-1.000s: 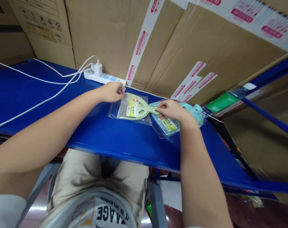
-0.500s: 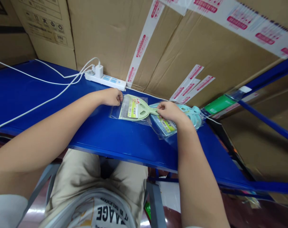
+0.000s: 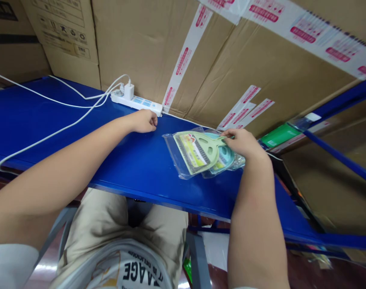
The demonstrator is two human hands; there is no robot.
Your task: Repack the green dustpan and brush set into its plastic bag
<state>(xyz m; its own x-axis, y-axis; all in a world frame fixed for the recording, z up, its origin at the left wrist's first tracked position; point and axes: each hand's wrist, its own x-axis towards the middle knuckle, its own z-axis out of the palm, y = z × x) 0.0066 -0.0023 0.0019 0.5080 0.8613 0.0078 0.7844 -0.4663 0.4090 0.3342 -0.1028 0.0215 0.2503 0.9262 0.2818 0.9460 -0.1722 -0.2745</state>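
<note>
My right hand pinches the handle of a pale green dustpan set, packed in a clear plastic bag with a yellow label. Its pan end points left and towards me, lying over a light blue dustpan set in similar wrapping. The green pan and my right hand partly hide the blue set. To the left, my left hand is closed with its fingers curled, just in front of the power strip and apart from the bags. Nothing shows in its fingers.
A white power strip with a plugged-in charger and white cables lies along the back of the blue table. Large cardboard boxes stand behind. A green-labelled bottle lies at the right by a blue frame bar.
My right hand has moved right with the green dustpan set, which now overlaps the blue one and is turned. My left hand has let go of the bag's left edge.
</note>
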